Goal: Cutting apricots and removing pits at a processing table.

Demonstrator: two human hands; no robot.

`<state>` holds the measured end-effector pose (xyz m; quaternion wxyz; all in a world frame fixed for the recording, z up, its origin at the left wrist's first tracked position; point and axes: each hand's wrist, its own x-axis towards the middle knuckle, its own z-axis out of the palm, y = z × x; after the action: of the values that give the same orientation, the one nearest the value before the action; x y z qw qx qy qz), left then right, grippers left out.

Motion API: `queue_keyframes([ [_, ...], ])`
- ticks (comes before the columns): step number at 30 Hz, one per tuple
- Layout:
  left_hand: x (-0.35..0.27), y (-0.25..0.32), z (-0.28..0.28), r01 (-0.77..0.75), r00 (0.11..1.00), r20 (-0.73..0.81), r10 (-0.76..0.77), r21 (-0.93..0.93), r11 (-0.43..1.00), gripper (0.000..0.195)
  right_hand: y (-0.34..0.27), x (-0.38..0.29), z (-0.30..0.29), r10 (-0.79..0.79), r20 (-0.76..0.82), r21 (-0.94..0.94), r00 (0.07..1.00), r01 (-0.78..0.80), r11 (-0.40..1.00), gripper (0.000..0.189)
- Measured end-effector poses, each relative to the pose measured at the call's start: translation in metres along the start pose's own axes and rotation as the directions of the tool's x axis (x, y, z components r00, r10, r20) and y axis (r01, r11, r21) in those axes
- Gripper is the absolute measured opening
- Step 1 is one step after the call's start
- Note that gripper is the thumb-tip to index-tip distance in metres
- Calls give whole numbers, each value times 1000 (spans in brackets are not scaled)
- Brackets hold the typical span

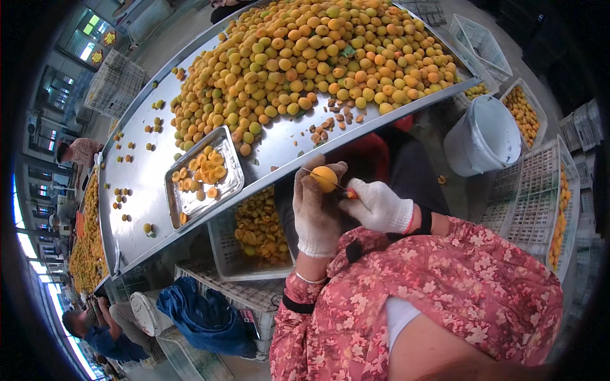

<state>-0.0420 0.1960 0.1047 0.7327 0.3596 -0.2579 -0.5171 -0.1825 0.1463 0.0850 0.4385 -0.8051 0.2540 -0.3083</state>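
My left hand [317, 214], in a white knit glove stained brown, holds a whole yellow-orange apricot [324, 179] between thumb and fingers. My right hand [376, 205], gloved in white, grips a small knife [351, 193] with a red-and-yellow handle; its thin blade lies across the apricot. Both hands are just off the near edge of a metal table [143, 176]. A big heap of apricots [286, 62] covers much of that table. Left of my hands, a steel tray [236, 183] holds apricot halves [209, 166]. Brown apricot pits [321, 131] lie scattered near the table edge.
Below the table stands a crate [221, 257] of cut apricots. On the right are a white bucket [457, 143] and plastic crates [505, 205] with apricots. A blue cloth [205, 319] hangs over a crate at lower left. Other people [112, 335] are at the far left.
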Motion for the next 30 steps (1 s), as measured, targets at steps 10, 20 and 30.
queue_keyframes([
  [10,1,-13,-4,105,992,-62,-113,-124,987,66,-3,0,-4,43,-17,0,999,-43,999,22],
  [20,0,-15,3,270,963,86,-256,-353,896,64,7,-7,0,23,-105,3,994,-23,1000,22],
  [30,0,-18,1,175,985,37,-171,-153,973,60,5,-5,7,60,-124,57,991,-53,997,21],
])
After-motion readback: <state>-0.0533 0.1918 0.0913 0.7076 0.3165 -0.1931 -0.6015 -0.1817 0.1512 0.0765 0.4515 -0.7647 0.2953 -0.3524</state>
